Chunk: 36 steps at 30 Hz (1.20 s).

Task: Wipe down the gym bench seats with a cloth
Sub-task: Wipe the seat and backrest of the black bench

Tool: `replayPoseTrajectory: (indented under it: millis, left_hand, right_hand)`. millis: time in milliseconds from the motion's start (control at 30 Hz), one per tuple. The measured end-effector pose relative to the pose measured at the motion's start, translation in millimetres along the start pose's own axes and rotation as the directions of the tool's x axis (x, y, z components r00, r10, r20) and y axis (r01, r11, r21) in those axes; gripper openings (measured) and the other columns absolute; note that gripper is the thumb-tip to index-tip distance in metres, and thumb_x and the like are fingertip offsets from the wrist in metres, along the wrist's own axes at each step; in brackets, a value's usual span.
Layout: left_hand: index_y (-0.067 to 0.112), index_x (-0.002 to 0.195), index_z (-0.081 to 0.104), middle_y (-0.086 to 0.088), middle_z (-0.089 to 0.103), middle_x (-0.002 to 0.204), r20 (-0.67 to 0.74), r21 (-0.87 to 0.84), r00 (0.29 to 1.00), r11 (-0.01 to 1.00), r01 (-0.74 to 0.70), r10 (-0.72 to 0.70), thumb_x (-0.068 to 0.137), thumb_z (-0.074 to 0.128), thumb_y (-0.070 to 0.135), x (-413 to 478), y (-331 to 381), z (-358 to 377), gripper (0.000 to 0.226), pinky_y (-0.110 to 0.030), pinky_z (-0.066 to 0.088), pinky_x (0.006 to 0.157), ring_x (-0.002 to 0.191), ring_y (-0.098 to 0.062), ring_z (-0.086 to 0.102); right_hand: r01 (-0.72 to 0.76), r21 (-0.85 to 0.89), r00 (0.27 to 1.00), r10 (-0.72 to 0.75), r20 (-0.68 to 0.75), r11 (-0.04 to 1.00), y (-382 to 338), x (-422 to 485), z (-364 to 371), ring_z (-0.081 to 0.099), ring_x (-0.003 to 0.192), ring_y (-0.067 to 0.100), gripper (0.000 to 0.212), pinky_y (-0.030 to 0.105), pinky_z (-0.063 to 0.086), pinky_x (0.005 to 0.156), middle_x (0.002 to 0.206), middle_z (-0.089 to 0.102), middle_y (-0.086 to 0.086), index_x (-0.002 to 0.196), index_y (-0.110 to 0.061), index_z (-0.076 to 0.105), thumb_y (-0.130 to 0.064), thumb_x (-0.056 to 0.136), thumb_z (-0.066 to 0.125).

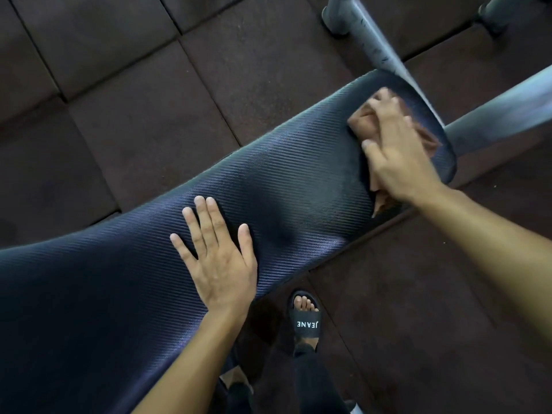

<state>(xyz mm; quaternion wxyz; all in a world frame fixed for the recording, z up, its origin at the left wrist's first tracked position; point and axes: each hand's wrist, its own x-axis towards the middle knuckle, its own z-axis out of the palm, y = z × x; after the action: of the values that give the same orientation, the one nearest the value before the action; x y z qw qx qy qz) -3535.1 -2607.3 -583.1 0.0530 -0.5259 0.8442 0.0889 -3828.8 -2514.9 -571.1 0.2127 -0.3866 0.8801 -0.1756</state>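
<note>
1. Two hands are on the table (149, 294), a dark ribbed gym bench pad running from lower left to upper right of the frame.
2. My right hand (400, 153) presses a brown cloth (363, 121) flat near the pad's upper-right end; its fingers (385, 109) are spread over the cloth, not clenched.
3. My left hand (218, 261) lies palm down at centre frame, fingers splayed, holding nothing.
4. Grey metal frame tubes (501, 112) stand at upper right.
5. One sandalled foot (304, 318) rests on the dark tiled floor (119, 85), lower centre.
</note>
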Motion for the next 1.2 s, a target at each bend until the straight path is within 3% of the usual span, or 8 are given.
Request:
replayPoseTrajectory:
  millis: [167, 367, 567, 767, 867, 1000, 1100, 1200]
  left_hand:
    - [0.011, 0.156, 0.004, -0.002, 0.000, 0.165, -0.005, 0.010, 1.000, 1.000, 0.007, -0.007, 0.101, 0.012, 0.049, -0.9, 0.8, -0.5, 0.067, -0.057, 0.004, 0.121, 0.152, -0.022, -0.003]
    - [0.011, 0.156, 0.005, -0.002, 0.001, 0.165, 0.001, 0.018, 1.000, 1.000, -0.004, 0.004, 0.102, 0.014, 0.049, -0.2, -0.4, -0.3, 0.067, -0.057, 0.005, 0.121, 0.152, -0.022, -0.003]
    - [0.010, 0.156, 0.008, -0.003, 0.004, 0.165, -0.002, 0.035, 1.000, 0.999, 0.000, 0.001, 0.101, 0.016, 0.049, 1.0, -0.1, -0.2, 0.068, -0.056, 0.005, 0.121, 0.152, -0.022, 0.000]
    - [0.011, 0.156, 0.008, -0.003, 0.003, 0.165, 0.023, 0.010, 1.000, 1.000, -0.011, 0.010, 0.101, 0.019, 0.050, 1.8, -1.9, -1.9, 0.068, -0.056, 0.004, 0.121, 0.152, -0.022, -0.001]
    - [0.014, 0.156, 0.006, -0.001, 0.000, 0.165, 0.061, -0.029, 0.998, 0.999, -0.017, 0.018, 0.101, 0.020, 0.051, 2.0, -4.9, -7.9, 0.068, -0.054, 0.000, 0.121, 0.151, -0.020, -0.005]
    - [0.019, 0.156, 0.005, 0.004, -0.002, 0.164, 0.136, -0.147, 0.989, 0.988, -0.035, 0.055, 0.101, 0.019, 0.051, 2.8, -12.7, -27.9, 0.065, -0.047, -0.005, 0.122, 0.151, -0.015, -0.010]
    - [0.019, 0.156, 0.014, 0.005, 0.006, 0.164, 0.163, -0.263, 0.987, 0.964, 0.038, 0.006, 0.103, 0.027, 0.045, -1.2, -25.4, -58.8, 0.061, -0.045, 0.002, 0.123, 0.151, -0.016, -0.003]
    - [0.019, 0.155, 0.019, 0.006, 0.011, 0.164, 0.156, -0.349, 0.983, 0.926, 0.142, -0.092, 0.102, 0.033, 0.042, -13.2, -53.4, -101.9, 0.059, -0.044, 0.005, 0.123, 0.151, -0.015, 0.002]
  right_hand:
    - [-0.183, -0.120, 0.971, 0.161, -0.177, 0.976, -50.9, 0.3, 38.5, 0.008, 0.153, 0.025, 0.063, 0.046, 0.007, 0.124, 0.166, 0.012, 0.008, 0.156, -0.013, 0.022, -0.043, 0.101, 0.029]
    - [0.219, -0.231, 0.969, -0.239, -0.065, 0.948, -114.8, -25.8, 84.6, 0.016, 0.152, 0.019, 0.055, 0.041, 0.013, 0.124, 0.164, 0.023, 0.001, 0.153, -0.025, 0.034, -0.046, 0.102, 0.032]
    - [0.199, -0.254, 0.967, -0.232, -0.107, 0.947, -97.5, -29.1, 82.0, 0.016, 0.152, 0.022, 0.054, 0.043, 0.010, 0.123, 0.164, 0.021, 0.003, 0.151, -0.034, 0.035, -0.054, 0.101, 0.032]
    - [0.171, -0.048, 0.964, -0.177, -0.197, 0.984, -103.0, -23.6, 82.6, 0.029, 0.148, 0.021, 0.047, 0.037, 0.019, 0.122, 0.157, 0.037, 0.003, 0.147, -0.020, 0.045, -0.037, 0.104, 0.038]
    - [0.140, 0.137, 0.988, -0.129, -0.090, 0.981, -107.9, -22.3, 70.3, 0.023, 0.150, 0.018, 0.045, 0.032, 0.011, 0.122, 0.159, 0.034, 0.001, 0.147, -0.020, 0.045, -0.032, 0.105, 0.040]
    - [-0.074, 0.406, 0.994, 0.034, 0.104, 0.911, -120.5, -20.4, 42.2, 0.023, 0.149, 0.012, 0.043, 0.028, 0.011, 0.122, 0.157, 0.038, -0.002, 0.147, -0.026, 0.044, -0.034, 0.105, 0.041]
    - [-0.221, 0.492, 0.968, 0.126, 0.219, 0.842, -147.5, -27.4, 22.3, 0.062, 0.112, 0.021, 0.046, 0.047, 0.039, 0.112, 0.111, 0.072, -0.010, 0.138, -0.034, 0.054, -0.051, 0.097, 0.044]
    - [-0.224, 0.588, 0.957, 0.061, 0.285, 0.777, -191.8, -44.0, 8.8, 0.062, 0.065, 0.021, 0.036, 0.059, 0.053, 0.084, 0.057, 0.065, -0.010, 0.117, -0.029, 0.067, -0.050, 0.095, 0.048]
